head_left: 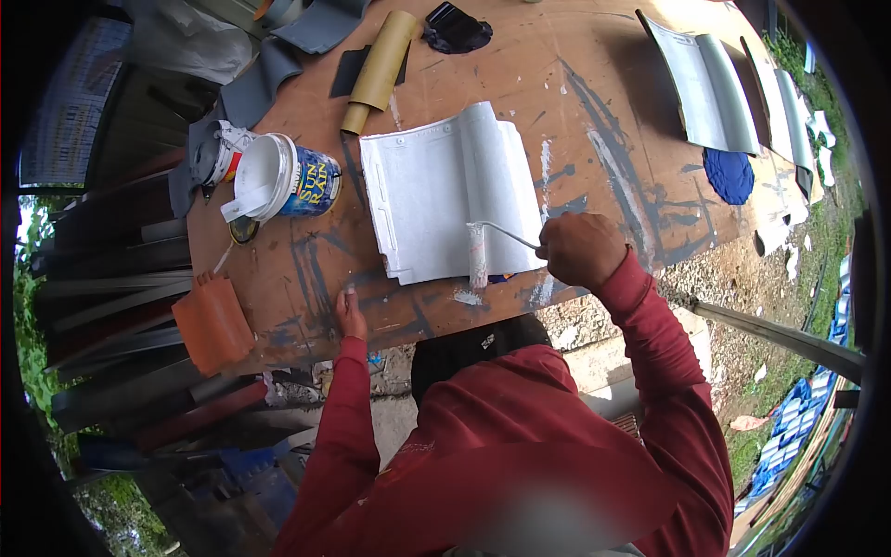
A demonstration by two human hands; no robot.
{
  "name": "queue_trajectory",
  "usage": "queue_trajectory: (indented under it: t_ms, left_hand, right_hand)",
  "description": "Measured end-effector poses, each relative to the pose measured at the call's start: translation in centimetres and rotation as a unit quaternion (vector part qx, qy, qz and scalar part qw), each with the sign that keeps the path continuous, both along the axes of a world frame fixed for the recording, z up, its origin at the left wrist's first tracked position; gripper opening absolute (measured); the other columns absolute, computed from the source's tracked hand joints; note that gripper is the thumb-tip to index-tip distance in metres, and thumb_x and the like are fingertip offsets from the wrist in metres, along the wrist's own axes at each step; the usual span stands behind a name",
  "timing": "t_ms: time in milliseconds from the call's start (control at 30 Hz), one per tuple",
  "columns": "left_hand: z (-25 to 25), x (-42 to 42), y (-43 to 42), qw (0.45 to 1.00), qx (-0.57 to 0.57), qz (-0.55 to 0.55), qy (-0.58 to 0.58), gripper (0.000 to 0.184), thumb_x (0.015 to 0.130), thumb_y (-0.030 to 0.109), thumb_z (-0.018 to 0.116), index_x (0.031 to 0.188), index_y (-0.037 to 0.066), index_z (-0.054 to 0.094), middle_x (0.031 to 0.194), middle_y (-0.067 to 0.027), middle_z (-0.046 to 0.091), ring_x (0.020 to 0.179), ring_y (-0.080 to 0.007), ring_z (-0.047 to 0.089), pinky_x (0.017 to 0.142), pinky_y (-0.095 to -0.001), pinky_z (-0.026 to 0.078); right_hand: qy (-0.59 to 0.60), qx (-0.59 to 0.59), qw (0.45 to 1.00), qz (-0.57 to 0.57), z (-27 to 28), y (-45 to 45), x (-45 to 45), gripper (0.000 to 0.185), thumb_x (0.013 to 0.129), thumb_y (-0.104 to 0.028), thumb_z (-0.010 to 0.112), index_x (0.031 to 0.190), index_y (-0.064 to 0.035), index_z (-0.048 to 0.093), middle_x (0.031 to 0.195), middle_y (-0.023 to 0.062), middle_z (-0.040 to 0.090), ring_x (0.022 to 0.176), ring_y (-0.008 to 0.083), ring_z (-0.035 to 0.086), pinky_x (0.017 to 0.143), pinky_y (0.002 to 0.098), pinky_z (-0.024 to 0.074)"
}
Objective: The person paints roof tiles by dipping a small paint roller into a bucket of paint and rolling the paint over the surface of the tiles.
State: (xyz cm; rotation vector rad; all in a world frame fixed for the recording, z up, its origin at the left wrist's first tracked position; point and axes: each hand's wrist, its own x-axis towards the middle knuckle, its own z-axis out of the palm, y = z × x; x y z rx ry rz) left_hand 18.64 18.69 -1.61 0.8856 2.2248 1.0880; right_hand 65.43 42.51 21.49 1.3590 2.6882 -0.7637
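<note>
My right hand (583, 249) is closed around the handle end of a small paint roller (478, 255). Its bent wire frame (509, 233) reaches left, and the white-coated sleeve lies against the lower part of a curved roof tile (422, 190). The tile is coated white and lies on the wooden table (316, 278), with a little blue showing beneath its lower edge. At the table's near edge rests my left hand (351, 316), its fingers extended and holding nothing; part of it is hard to make out.
A paint bucket (316, 186) with white paint stands left, beside a smaller can (215, 153). An orange piece (213, 320) overhangs the left edge. Behind are a tan tube (382, 65) and a dark phone (455, 26). At right are another white tile (710, 93) and a blue patch (729, 176).
</note>
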Motion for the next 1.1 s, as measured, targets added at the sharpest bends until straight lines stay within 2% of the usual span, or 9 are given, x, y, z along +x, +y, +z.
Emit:
queue_trajectory:
  t_ms: [200,267,433,600,833,900,933,1033,1100]
  left_hand:
    - [2.7,4.8,8.4,0.967,-0.014,0.06,-0.248,0.088,0.101,0.074,0.04,0.144,0.0,0.055,0.135,-0.012,0.064,0.12,-0.0257,0.06,0.103,-0.0439,0.042]
    - [3.7,4.5,9.3,0.926,-0.091,-0.077,-0.357,0.098,0.098,0.081,0.034,0.151,0.0,0.046,0.139,-0.0141,0.062,0.125,-0.0303,0.058,0.107,-0.0437,0.041]
    - [7.4,7.1,9.7,0.925,-0.077,-0.079,-0.363,0.102,0.095,0.083,0.036,0.151,-0.001,0.046,0.141,-0.0162,0.061,0.128,-0.0325,0.056,0.107,-0.0431,0.041]
    - [13.7,8.6,9.9,0.923,-0.06,-0.091,-0.369,0.104,0.094,0.085,0.035,0.149,-0.003,0.048,0.138,-0.0173,0.062,0.125,-0.0312,0.057,0.105,-0.043,0.041]
    - [22.3,10.8,11.1,0.892,-0.031,-0.102,-0.44,0.104,0.093,0.088,0.028,0.137,-0.001,0.06,0.113,-0.0104,0.071,0.098,-0.0203,0.065,0.089,-0.0326,0.045]
    - [24.6,11.1,11.9,0.868,-0.014,-0.116,-0.483,0.106,0.092,0.089,0.03,0.137,-0.002,0.059,0.112,-0.0112,0.071,0.099,-0.0202,0.065,0.087,-0.0319,0.045]
    - [24.0,8.6,12.8,0.73,0.017,-0.202,-0.653,0.109,0.09,0.09,0.032,0.139,-0.004,0.057,0.115,-0.0142,0.071,0.102,-0.0227,0.066,0.091,-0.0339,0.047]
    - [25.8,9.4,13.2,0.827,0.021,-0.158,-0.539,0.109,0.091,0.087,0.038,0.145,-0.007,0.05,0.122,-0.0201,0.068,0.116,-0.0297,0.063,0.102,-0.041,0.048]
    - [25.0,7.8,13.8,0.8,0.034,-0.173,-0.574,0.111,0.091,0.087,0.037,0.146,-0.008,0.048,0.125,-0.0229,0.066,0.119,-0.033,0.063,0.104,-0.0457,0.048]
  right_hand:
    - [0.11,-0.039,0.993,-0.014,-6.8,-1.0,-6.3,0.021,0.083,-0.026,0.074,0.079,-0.0052,0.072,0.082,0.0195,0.073,0.078,0.037,0.074,0.071,0.0471,0.0597]
    - [0.103,-0.014,0.994,-0.016,-6.4,-1.3,-4.8,0.022,0.083,-0.026,0.074,0.08,-0.0049,0.073,0.081,0.0196,0.073,0.078,0.0373,0.074,0.071,0.0472,0.0595]
    - [0.046,-0.02,0.996,-0.073,-1.9,-2.7,3.2,0.017,0.089,-0.027,0.073,0.089,-0.0121,0.081,0.078,0.0149,0.074,0.075,0.0376,0.073,0.071,0.0473,0.0572]
    - [0.244,-0.022,0.963,-0.113,-2.3,-8.1,9.6,0.018,0.091,-0.02,0.074,0.101,-0.0053,0.08,0.084,0.0175,0.074,0.078,0.0356,0.073,0.07,0.0429,0.056]
    - [0.29,-0.015,0.955,-0.069,-2.0,-13.0,4.4,0.025,0.089,-0.019,0.076,0.113,-0.013,0.078,0.082,0.0126,0.071,0.072,0.0322,0.07,0.062,0.0419,0.0538]
    - [0.268,0.017,0.963,-0.035,-0.2,-11.9,2.3,0.025,0.089,-0.021,0.075,0.113,-0.0135,0.078,0.082,0.0121,0.07,0.072,0.0331,0.07,0.062,0.0437,0.0534]
    - [0.271,0.023,0.962,-0.038,0.2,-11.4,1.4,0.025,0.089,-0.021,0.075,0.113,-0.0135,0.078,0.082,0.0121,0.07,0.072,0.0331,0.07,0.062,0.0437,0.0534]
    - [0.321,0.099,0.942,-0.013,0.8,-9.5,-0.1,0.025,0.09,-0.022,0.073,0.113,-0.0143,0.078,0.082,0.0108,0.07,0.071,0.0336,0.069,0.062,0.0453,0.0528]
    - [0.319,0.128,0.939,-0.004,0.1,-8.1,-0.6,0.024,0.09,-0.022,0.072,0.111,-0.0137,0.078,0.083,0.0102,0.07,0.071,0.0334,0.069,0.062,0.0456,0.0525]
